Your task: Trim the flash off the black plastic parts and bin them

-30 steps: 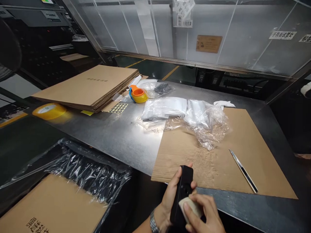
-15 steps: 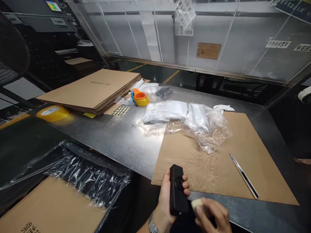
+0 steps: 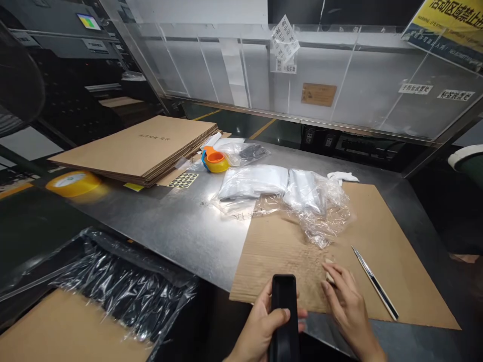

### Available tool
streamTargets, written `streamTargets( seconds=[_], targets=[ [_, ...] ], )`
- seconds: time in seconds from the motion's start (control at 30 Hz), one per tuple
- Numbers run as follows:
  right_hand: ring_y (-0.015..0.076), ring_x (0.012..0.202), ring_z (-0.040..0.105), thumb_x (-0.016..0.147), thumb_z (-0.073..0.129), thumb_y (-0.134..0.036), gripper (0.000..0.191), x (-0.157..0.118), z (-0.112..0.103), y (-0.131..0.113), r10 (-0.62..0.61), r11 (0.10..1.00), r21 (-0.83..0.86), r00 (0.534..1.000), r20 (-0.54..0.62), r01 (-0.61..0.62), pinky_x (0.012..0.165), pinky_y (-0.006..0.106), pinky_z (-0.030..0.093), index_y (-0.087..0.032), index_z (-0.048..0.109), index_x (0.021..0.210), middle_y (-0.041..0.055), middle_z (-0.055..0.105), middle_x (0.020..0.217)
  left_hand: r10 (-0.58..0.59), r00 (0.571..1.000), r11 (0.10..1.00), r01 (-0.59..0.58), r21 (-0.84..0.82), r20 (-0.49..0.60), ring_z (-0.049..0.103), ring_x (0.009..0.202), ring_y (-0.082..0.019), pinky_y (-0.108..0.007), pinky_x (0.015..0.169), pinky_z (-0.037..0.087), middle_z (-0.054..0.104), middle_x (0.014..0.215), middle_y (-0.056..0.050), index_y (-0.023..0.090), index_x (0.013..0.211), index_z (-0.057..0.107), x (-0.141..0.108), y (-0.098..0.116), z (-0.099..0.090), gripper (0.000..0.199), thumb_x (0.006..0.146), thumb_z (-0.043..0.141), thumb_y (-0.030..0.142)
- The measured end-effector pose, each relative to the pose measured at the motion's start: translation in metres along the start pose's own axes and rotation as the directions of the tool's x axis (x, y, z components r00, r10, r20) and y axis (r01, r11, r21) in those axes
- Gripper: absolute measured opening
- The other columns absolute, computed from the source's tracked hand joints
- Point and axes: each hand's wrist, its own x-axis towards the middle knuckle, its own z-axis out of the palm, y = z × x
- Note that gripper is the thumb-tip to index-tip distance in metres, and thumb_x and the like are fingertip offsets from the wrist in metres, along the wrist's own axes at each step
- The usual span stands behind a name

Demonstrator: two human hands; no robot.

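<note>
Left hand (image 3: 264,324) wraps a black oblong case (image 3: 284,292), its lower end cut off, right hand (image 3: 349,304) pinches a pale pad (image 3: 329,277), perhaps, mostly finger-hidden, over cardboard (image 3: 400,271).

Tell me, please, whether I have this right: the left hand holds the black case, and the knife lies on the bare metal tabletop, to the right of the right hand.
The knife's surface is wrong: in the head view, the knife lies on the cardboard sheet, to the right of the right hand. The left hand does hold the black case.
</note>
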Motion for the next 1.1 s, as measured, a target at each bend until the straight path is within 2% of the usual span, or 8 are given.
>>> streamTargets(
  seconds=[0.1, 0.17, 0.3, 0.5, 0.73, 0.93, 1.0, 1.1],
  targets=[
    [0.0163, 0.089, 0.058, 0.091, 0.044, -0.031, 0.026, -0.005, -0.009, -0.034, 0.043, 0.929, 0.354, 0.983, 0.178, -0.105, 0.078, 0.027, 0.05, -0.025, 0.052, 0.115, 0.0065, 0.055, 0.107, -0.016, 0.981, 0.996, -0.001, 0.086, 0.191, 0.066, 0.069, -0.021, -0.035, 0.062, 0.051, 0.063, 0.095, -0.008, 0.019, 0.103, 0.048, -0.006, -0.002, 0.002, 0.037, 0.071, 0.067, 0.024],
    [0.0149, 0.084, 0.059, 0.09, 0.047, -0.032, 0.024, -0.006, -0.012, -0.046, 0.04, 0.868, 0.469, 0.964, 0.262, -0.163, 0.075, 0.025, 0.05, -0.025, 0.053, 0.112, 0.0053, 0.056, 0.102, -0.046, 0.952, 0.991, 0.005, 0.136, 0.303, 0.065, 0.064, -0.018, -0.031, 0.059, 0.048, 0.062, 0.088, -0.006, 0.019, 0.104, 0.048, -0.009, -0.002, 0.002, 0.038, 0.073, 0.066, 0.028],
    [0.017, 0.089, 0.058, 0.087, 0.051, -0.036, 0.024, -0.005, -0.012, -0.049, 0.034, 0.779, 0.575, 0.931, 0.363, -0.252, 0.076, 0.027, 0.049, -0.023, 0.057, 0.107, 0.0058, 0.058, 0.099, -0.097, 0.918, 0.979, 0.019, 0.201, 0.384, 0.063, 0.062, -0.014, -0.025, 0.059, 0.043, 0.063, 0.085, -0.006, 0.019, 0.111, 0.048, -0.012, -0.001, -0.003, 0.044, 0.073, 0.066, 0.03],
    [0.0159, 0.08, 0.055, 0.086, 0.052, -0.038, 0.022, -0.004, -0.016, -0.044, 0.008, 0.712, 0.643, 0.92, 0.392, -0.281, 0.069, 0.027, 0.047, -0.021, 0.06, 0.097, 0.0044, 0.056, 0.089, -0.184, 0.871, 0.978, 0.117, 0.173, 0.455, 0.065, 0.069, -0.018, -0.029, 0.064, 0.042, 0.066, 0.091, -0.011, 0.017, 0.115, 0.048, -0.008, 0.0, -0.007, 0.048, 0.072, 0.064, 0.029],
    [0.0167, 0.085, 0.056, 0.087, 0.051, -0.034, 0.016, -0.005, -0.022, -0.037, 0.024, 0.741, 0.611, 0.921, 0.388, -0.276, 0.073, 0.028, 0.046, -0.021, 0.058, 0.094, 0.0052, 0.056, 0.092, -0.202, 0.855, 0.976, 0.132, 0.175, 0.478, 0.065, 0.07, -0.018, -0.027, 0.064, 0.042, 0.068, 0.095, -0.015, 0.015, 0.116, 0.048, -0.001, -0.005, -0.005, 0.044, 0.078, 0.059, 0.035],
    [0.0169, 0.084, 0.057, 0.088, 0.05, -0.036, 0.019, -0.006, -0.023, -0.033, 0.097, 0.761, 0.571, 0.924, 0.369, -0.308, 0.071, 0.027, 0.046, -0.02, 0.055, 0.08, 0.0045, 0.058, 0.087, -0.201, 0.882, 0.98, 0.174, 0.101, 0.426, 0.065, 0.06, -0.018, -0.024, 0.054, 0.043, 0.069, 0.088, -0.014, 0.015, 0.111, 0.053, 0.007, -0.018, -0.008, 0.046, 0.08, 0.051, 0.049],
    [0.0172, 0.084, 0.057, 0.089, 0.046, -0.038, 0.022, -0.007, -0.027, -0.019, 0.177, 0.828, 0.469, 0.937, 0.301, -0.307, 0.071, 0.027, 0.047, -0.02, 0.054, 0.079, 0.0047, 0.059, 0.088, -0.244, 0.888, 0.97, 0.232, 0.077, 0.391, 0.063, 0.056, -0.016, -0.023, 0.05, 0.044, 0.069, 0.081, -0.014, 0.011, 0.102, 0.061, 0.009, -0.019, -0.008, 0.055, 0.082, 0.039, 0.058],
    [0.0178, 0.081, 0.058, 0.09, 0.04, -0.042, 0.026, -0.007, -0.038, 0.02, 0.315, 0.949, 0.021, 0.948, 0.043, -0.316, 0.071, 0.028, 0.048, -0.021, 0.056, 0.093, 0.0053, 0.06, 0.092, -0.336, 0.879, 0.94, 0.336, 0.062, 0.338, 0.059, 0.05, -0.013, -0.021, 0.049, 0.045, 0.065, 0.064, -0.013, 0.002, 0.084, 0.068, 0.01, -0.016, -0.007, 0.073, 0.084, 0.025, 0.062]
  ],
)
